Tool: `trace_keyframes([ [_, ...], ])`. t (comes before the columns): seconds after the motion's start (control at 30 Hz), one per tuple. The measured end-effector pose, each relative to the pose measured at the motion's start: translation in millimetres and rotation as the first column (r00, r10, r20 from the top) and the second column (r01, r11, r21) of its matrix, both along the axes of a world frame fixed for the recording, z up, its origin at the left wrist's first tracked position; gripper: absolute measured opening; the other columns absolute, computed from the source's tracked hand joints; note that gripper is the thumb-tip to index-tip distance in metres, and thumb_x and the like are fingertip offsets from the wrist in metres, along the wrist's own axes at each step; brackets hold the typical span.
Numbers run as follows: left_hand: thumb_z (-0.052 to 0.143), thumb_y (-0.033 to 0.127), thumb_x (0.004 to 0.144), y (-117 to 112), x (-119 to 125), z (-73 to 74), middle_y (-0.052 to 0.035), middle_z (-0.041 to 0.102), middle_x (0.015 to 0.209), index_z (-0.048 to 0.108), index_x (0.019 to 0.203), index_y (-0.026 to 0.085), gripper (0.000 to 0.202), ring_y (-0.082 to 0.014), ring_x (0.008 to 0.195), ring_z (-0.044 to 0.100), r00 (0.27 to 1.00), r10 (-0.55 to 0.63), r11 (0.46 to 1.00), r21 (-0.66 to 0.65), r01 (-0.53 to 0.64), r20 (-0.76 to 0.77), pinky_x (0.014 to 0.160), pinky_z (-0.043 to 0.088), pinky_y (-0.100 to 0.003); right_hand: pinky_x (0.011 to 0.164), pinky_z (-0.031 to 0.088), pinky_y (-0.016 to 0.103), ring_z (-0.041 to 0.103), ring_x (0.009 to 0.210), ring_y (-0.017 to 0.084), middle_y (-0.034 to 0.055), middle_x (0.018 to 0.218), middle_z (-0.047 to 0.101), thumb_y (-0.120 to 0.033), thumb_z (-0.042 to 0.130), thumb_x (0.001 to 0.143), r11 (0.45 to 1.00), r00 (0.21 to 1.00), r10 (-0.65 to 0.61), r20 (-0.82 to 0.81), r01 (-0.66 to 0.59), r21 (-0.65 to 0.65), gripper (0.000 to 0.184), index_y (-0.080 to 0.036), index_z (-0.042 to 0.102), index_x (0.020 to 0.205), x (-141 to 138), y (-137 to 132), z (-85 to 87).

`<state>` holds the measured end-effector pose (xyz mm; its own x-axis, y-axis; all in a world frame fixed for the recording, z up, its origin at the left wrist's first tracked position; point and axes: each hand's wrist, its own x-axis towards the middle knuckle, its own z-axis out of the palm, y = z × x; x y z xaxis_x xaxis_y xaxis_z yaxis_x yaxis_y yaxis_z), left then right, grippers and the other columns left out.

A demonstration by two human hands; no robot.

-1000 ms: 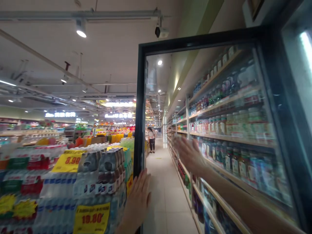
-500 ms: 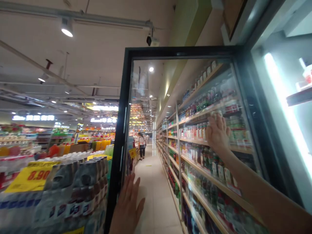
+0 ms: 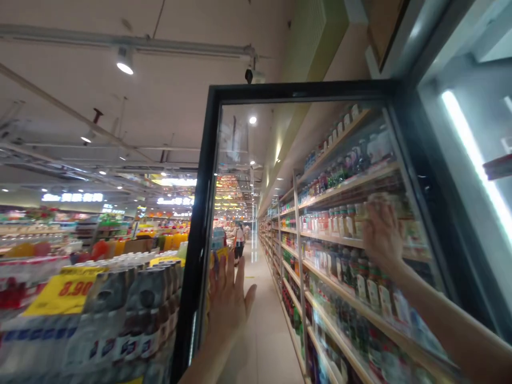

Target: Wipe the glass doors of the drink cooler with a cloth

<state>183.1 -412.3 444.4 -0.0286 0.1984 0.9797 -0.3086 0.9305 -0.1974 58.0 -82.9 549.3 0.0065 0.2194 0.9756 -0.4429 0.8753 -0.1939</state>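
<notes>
A glass door (image 3: 304, 92) with a black frame stands swung out in front of me. My left hand (image 3: 229, 301) is open, fingers stretched upward, at the lower left of the pane beside the frame's upright. Higher up and to the right, my right hand (image 3: 383, 234) is at the glass with its fingers bent together. Something pale shows at those fingertips, but blur hides what it is. Bottles on shelves (image 3: 336, 221) are seen through the pane behind my right hand.
Shrink-wrapped bottle packs (image 3: 132, 309) with a yellow price sign (image 3: 64, 290) are stacked at the left. A lit cooler interior (image 3: 476, 144) opens at the right. Beyond the glass, a person (image 3: 239, 240) stands in the aisle (image 3: 266, 320).
My right hand has shifted right and slightly down across the glass. My left hand has moved up and a little right. The view has turned slightly to the left.
</notes>
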Motion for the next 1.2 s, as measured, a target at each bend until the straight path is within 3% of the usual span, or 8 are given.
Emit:
trace_keyframes([
  [0.17,0.038,0.038,0.089,0,5,0.7,-0.0163,0.027,0.148,0.026,0.141,0.015,0.059,-0.0302,0.139,0.016,0.998,0.051,0.998,0.019,-0.051,0.041,0.108,0.024,-0.051,0.107,0.024,0.048,0.029,0.135,0.023,0.0007,0.141,0.043,-0.023,0.037,0.089,0.681,0.962,0.2,-0.185,-0.001,0.732,0.043,-0.03,0.048,0.129,25,-60,-23.7],
  [0.33,0.039,0.038,0.089,1,6,2.0,-0.0162,0.027,0.148,0.019,0.143,0.016,0.062,-0.0301,0.139,0.017,0.997,0.061,0.998,0.003,-0.061,0.052,0.107,0.027,-0.052,0.097,0.031,0.06,0.03,0.132,0.037,0.015,0.145,0.034,-0.03,0.033,0.091,0.997,0.994,0.062,-0.094,-0.059,0.04,0.046,-0.017,0.046,0.132,14,-34,19.9],
  [0.53,0.041,0.031,0.088,-9,15,-5.9,-0.0157,0.024,0.149,0.016,0.144,0.015,0.063,-0.0291,0.14,0.013,0.996,0.059,0.997,-0.057,-0.055,0.072,0.108,0.026,-0.048,0.107,0.026,0.049,0.032,0.134,0.023,0.0003,0.14,0.045,-0.023,0.035,0.089,0.765,0.974,0.154,-0.165,-0.012,0.644,0.042,-0.031,0.049,0.128,26,-56,-17.4],
  [0.67,0.042,0.027,0.087,-19,24,-20.1,-0.0147,0.025,0.149,0.018,0.143,0.014,0.063,-0.0275,0.14,0.013,0.99,0.067,0.982,-0.182,-0.043,0.127,0.112,0.016,-0.046,0.102,0.03,0.053,0.029,0.134,0.031,0.012,0.144,0.036,-0.029,0.033,0.091,0.992,0.998,0.02,-0.061,-0.013,0.124,0.045,-0.021,0.044,0.133,7,-7,-34.9],
  [0.73,0.043,0.028,0.086,-21,25,-23.8,-0.0155,0.024,0.149,0.02,0.143,0.012,0.063,-0.0284,0.14,0.013,0.99,0.074,0.979,-0.196,-0.049,0.122,0.113,0.014,-0.046,0.101,0.03,0.055,0.027,0.135,0.034,0.0171,0.145,0.032,-0.032,0.032,0.091,0.997,1.0,0.013,-0.022,-0.014,-0.072,0.047,-0.016,0.042,0.135,-1,7,-40.3],
  [0.9,0.045,0.028,0.085,-23,25,-24.0,-0.0155,0.025,0.149,0.021,0.142,0.013,0.064,-0.0289,0.139,0.015,0.99,0.068,0.982,-0.182,-0.045,0.12,0.112,0.017,-0.046,0.106,0.027,0.05,0.033,0.133,0.027,0.0062,0.141,0.043,-0.029,0.037,0.091,0.894,0.986,0.107,-0.129,-0.039,0.446,0.041,-0.027,0.047,0.13,4,-2,-53.3],
  [1.07,0.045,0.023,0.085,-18,27,-27.0,-0.0152,0.024,0.149,0.021,0.142,0.014,0.063,-0.0274,0.14,0.012,0.992,-0.013,0.991,-0.132,0.03,0.128,0.113,0.016,-0.047,0.104,0.027,0.055,0.023,0.136,0.034,0.0155,0.148,0.027,-0.037,0.028,0.092,0.994,0.995,0.098,0.015,-0.097,-0.045,0.051,-0.015,0.042,0.136,9,0,-13.8],
  [1.2,0.039,0.021,0.088,36,19,-7.6,-0.0134,0.028,0.148,0.02,0.141,0.018,0.056,-0.0218,0.14,0.015,0.96,-0.27,0.963,0.044,0.267,0.073,0.113,0.018,-0.048,0.108,0.019,0.058,0.017,0.139,0.029,0.0089,0.149,0.027,-0.04,0.021,0.093,0.901,0.918,0.397,0.02,-0.393,0.185,0.055,-0.022,0.022,0.145,28,-52,-5.7],
])
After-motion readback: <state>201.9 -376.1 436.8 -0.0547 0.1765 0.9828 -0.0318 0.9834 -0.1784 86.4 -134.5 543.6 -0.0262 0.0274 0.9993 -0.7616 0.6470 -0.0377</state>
